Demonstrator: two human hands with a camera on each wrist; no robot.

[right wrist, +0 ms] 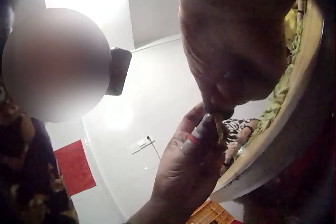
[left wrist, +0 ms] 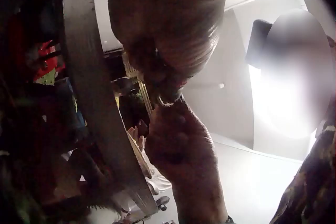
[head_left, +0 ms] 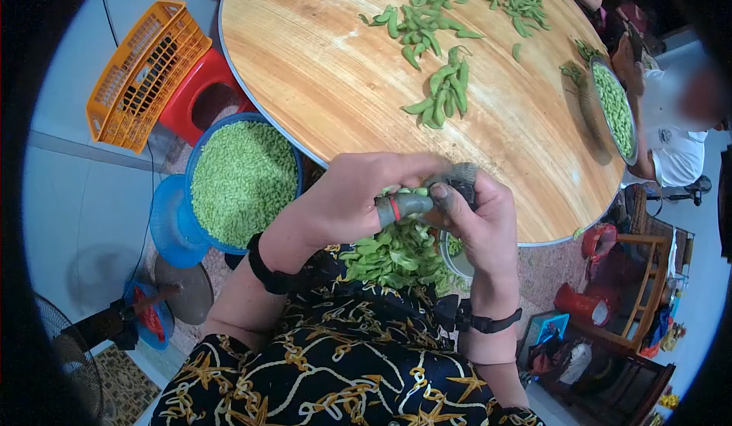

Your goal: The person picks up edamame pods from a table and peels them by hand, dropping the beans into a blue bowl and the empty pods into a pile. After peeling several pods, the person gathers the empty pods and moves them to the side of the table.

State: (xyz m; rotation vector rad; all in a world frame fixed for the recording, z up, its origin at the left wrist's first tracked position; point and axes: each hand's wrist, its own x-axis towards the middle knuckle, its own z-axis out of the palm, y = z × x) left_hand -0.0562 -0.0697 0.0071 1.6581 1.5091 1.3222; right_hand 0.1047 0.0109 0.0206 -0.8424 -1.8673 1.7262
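Both hands meet over the near edge of a round wooden table (head_left: 320,52). My left hand (head_left: 347,193) is curled, with green pods showing inside it; its thumb wears a grey cover with a red band (head_left: 395,207). Against it, my right hand (head_left: 488,216) pinches with thumb and dark-covered fingers. In the right wrist view a green edamame pod (right wrist: 219,127) sticks out between the two hands' fingertips, partly hidden by them. Below the hands, a heap of green pods (head_left: 400,254) lies at the lap, beside a pale bowl (head_left: 456,262) mostly covered by the right hand.
Edamame pods (head_left: 442,94) lie in piles across the table. A blue basin (head_left: 293,148) of shelled beans (head_left: 244,182) stands at left, near a red stool (head_left: 179,110) and an orange crate (head_left: 145,75). Another bowl of beans (head_left: 614,110) sits at the right edge, by other people.
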